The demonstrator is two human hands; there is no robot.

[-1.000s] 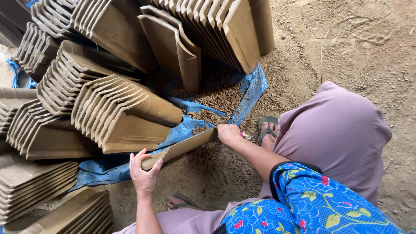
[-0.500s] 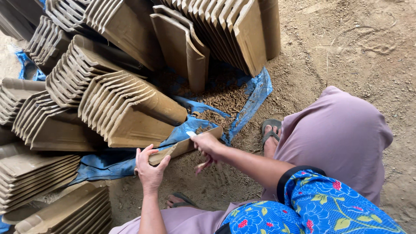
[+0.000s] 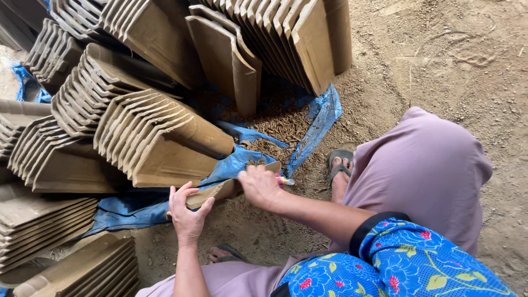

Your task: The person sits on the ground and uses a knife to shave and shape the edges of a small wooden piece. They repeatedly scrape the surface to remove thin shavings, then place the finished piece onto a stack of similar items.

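Note:
A brown unfired clay roof tile (image 3: 215, 191) lies tilted across the space in front of my knees. My left hand (image 3: 187, 212) grips its near end. My right hand (image 3: 258, 186) rests on the tile's middle and is closed on a small tool with a pink and yellow handle (image 3: 286, 180), whose end sticks out to the right. The tile's far end (image 3: 273, 166) shows beyond my right hand. Clay scraps (image 3: 275, 132) lie on a blue plastic sheet (image 3: 319, 118) under the tile.
Stacks of similar clay tiles (image 3: 159, 140) lean at the left and back (image 3: 275, 38). Flat tile piles (image 3: 38, 214) lie at lower left. Bare dirt ground (image 3: 440, 60) stretches to the right. My sandalled foot (image 3: 340, 164) is by the sheet.
My right hand has slid along the tile from its far end towards the middle. The view has shifted slightly; my left hand keeps hold of the near end.

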